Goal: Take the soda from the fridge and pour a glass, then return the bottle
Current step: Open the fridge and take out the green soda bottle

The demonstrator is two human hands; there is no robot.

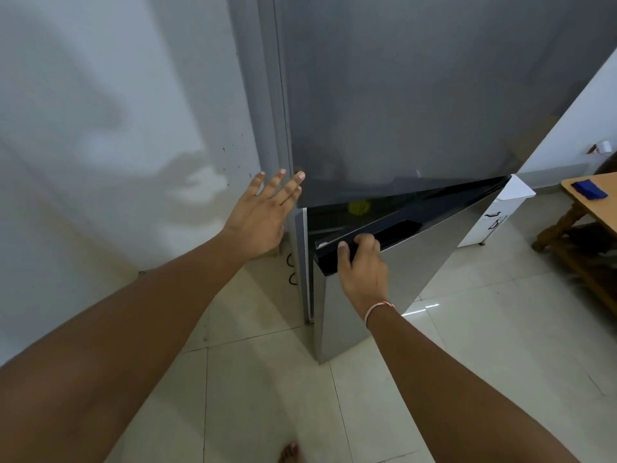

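Note:
A tall dark grey fridge point(417, 88) stands against the white wall. Its lower door point(410, 262) is swung partly out, hinged at the right. My right hand point(362, 262) grips the recessed handle on the top edge of that door, fingers curled into it. My left hand point(267, 212) is spread flat with fingers apart, its fingertips touching the left edge of the upper door. Through the gap a yellow-green object point(359, 207) shows inside; the rest of the interior is hidden. No soda bottle or glass is visible.
A white wall point(117, 128) runs along the left. A white cabinet point(494, 215) stands right of the fridge. A wooden table point(594, 208) with a blue cloth point(589, 188) is at the far right. Pale floor tiles point(467, 329) lie below, with my bare toes point(288, 452) at the bottom edge.

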